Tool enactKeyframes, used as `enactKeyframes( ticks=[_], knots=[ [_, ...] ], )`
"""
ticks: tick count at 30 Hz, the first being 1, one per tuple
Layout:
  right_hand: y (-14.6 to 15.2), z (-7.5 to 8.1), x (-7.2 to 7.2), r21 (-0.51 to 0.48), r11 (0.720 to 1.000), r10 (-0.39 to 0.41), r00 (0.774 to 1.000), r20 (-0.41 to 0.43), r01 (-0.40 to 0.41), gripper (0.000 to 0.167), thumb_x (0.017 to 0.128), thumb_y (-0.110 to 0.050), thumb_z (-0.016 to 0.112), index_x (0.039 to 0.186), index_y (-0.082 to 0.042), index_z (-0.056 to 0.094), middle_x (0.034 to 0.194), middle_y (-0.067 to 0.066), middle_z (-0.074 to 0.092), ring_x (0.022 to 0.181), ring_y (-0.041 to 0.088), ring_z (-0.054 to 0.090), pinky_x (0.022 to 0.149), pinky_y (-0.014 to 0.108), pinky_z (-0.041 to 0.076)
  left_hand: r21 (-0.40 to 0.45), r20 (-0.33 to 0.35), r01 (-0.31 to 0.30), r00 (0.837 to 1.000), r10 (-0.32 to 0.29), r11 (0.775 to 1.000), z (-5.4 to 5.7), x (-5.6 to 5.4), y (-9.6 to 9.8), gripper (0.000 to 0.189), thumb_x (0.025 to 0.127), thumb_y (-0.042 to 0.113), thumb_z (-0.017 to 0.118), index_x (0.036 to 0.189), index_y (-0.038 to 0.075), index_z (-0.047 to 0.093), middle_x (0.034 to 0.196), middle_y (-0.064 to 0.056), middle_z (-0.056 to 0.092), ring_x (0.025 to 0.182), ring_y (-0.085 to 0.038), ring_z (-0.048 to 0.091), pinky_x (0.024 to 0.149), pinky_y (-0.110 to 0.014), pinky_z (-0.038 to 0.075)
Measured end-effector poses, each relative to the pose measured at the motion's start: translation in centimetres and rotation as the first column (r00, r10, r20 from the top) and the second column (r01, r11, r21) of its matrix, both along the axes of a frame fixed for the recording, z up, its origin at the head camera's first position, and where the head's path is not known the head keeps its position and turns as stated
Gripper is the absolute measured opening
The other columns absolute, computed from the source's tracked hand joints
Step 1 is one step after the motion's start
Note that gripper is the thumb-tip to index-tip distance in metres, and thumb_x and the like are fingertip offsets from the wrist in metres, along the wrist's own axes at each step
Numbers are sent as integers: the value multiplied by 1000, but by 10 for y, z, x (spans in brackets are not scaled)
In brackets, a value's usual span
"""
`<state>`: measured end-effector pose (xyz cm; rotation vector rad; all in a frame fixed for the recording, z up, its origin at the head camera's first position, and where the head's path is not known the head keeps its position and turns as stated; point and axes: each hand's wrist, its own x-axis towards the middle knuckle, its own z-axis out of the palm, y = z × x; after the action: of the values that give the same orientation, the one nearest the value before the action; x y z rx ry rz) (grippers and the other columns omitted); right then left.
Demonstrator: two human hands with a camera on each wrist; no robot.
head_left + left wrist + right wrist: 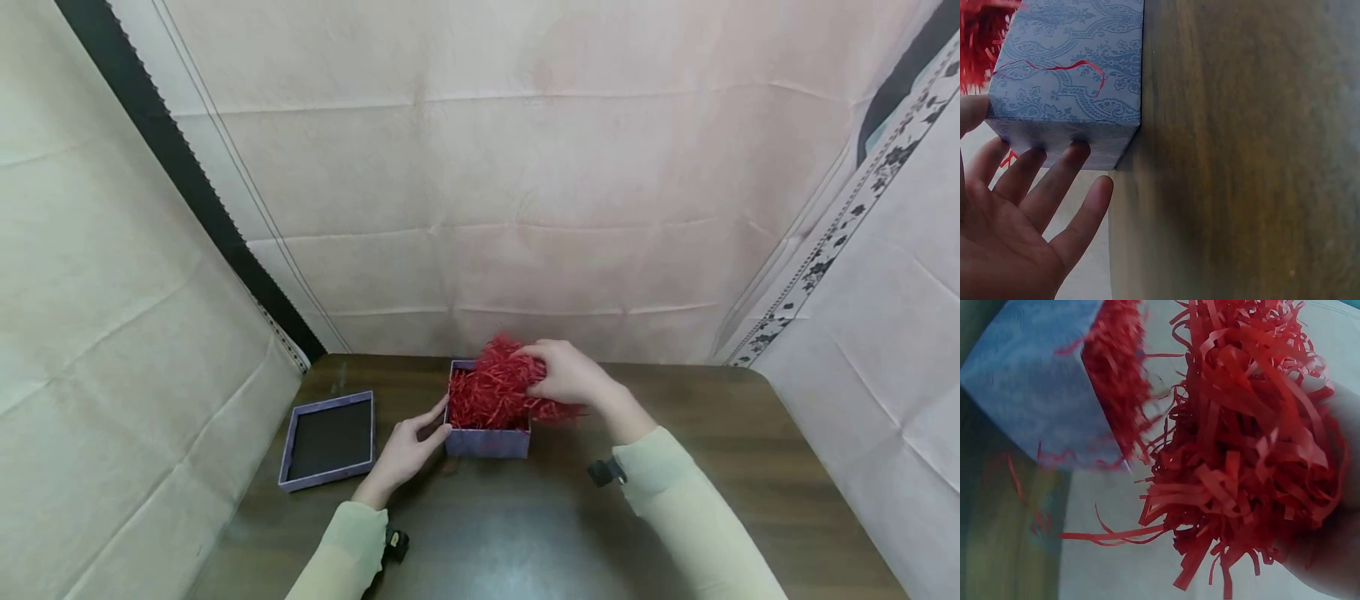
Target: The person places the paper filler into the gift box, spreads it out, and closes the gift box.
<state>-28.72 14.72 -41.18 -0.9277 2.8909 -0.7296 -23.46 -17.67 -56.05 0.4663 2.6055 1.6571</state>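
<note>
A patterned lilac-blue box point(487, 443) stands on the table, heaped with red shredded paper point(480, 400). Alongside its left wall is my left hand point(408, 450), fingers extended; in the left wrist view the fingertips point(1079, 150) touch that wall, with the thumb at the front corner. My right hand point(567, 375) grips a large clump of red shredded paper point(1241, 425) over the box's right side. That clump hides most of the right fingers in the right wrist view. Loose strands trail from it, and one red strand point(1079, 64) clings to the box's front.
The box's lid point(330, 439) lies inside-up on the table to the left, showing a black interior. Around the brown wooden table point(510, 533) hang pale cloth sheets point(525, 208) at the back and both sides. Each wrist wears a small black camera point(396, 543).
</note>
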Motion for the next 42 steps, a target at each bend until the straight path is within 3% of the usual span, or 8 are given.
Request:
enactKeyframes(
  ticks=[6,10,22,28,32,36,42],
  knots=[
    [-32,-30,-14,54,999,1,997,78,-5,59,87,-17,87,143,-15,71,135,8,70,123,26,66,104,46,55,-6,16,-4,1000,4,1000,-6,3,3,57,106,39,70,158,20,56,153,-4,59,138,-28,59,111,-54,49],
    [-40,-39,-15,93,996,-9,996,90,1,60,85,-23,91,143,-19,72,134,5,70,121,24,66,103,46,55,-27,23,-7,1000,8,1000,-7,2,6,60,106,40,69,158,15,54,153,-6,59,138,-30,59,111,-54,49],
    [-36,-21,-8,67,998,1,999,38,-3,79,81,-36,94,153,-26,61,147,8,61,128,28,62,104,56,54,-44,8,-20,1000,20,999,3,-5,1,61,106,42,69,159,15,53,155,-5,56,141,-30,56,115,-55,45],
    [-43,-17,-9,65,997,39,999,12,-39,61,85,-27,92,142,-23,70,146,7,63,129,26,62,104,50,55,-41,-6,-22,1000,22,999,4,-6,1,60,106,38,69,158,11,54,155,-8,57,141,-31,57,114,-56,46],
    [-54,-32,-16,113,992,59,998,-9,-58,44,88,-18,89,130,-16,77,136,8,69,126,27,64,104,46,56,-8,3,-25,1000,25,1000,2,-5,1,58,106,33,71,155,5,56,150,-12,62,137,-32,60,112,-55,48],
    [-64,-54,-24,154,988,32,999,15,-34,40,88,-12,88,127,-14,79,130,7,72,122,26,66,101,44,57,-15,5,-19,1000,19,1000,-1,-3,0,59,106,35,70,154,3,57,149,-14,63,135,-32,62,110,-54,50],
    [-79,-79,-27,200,980,-27,998,50,16,38,89,-2,84,125,-10,81,122,6,77,104,18,72,83,36,61,-61,-6,-28,1000,27,998,-3,0,-1,62,105,45,69,156,13,57,154,-7,58,139,-33,58,112,-57,47]
  ],
)
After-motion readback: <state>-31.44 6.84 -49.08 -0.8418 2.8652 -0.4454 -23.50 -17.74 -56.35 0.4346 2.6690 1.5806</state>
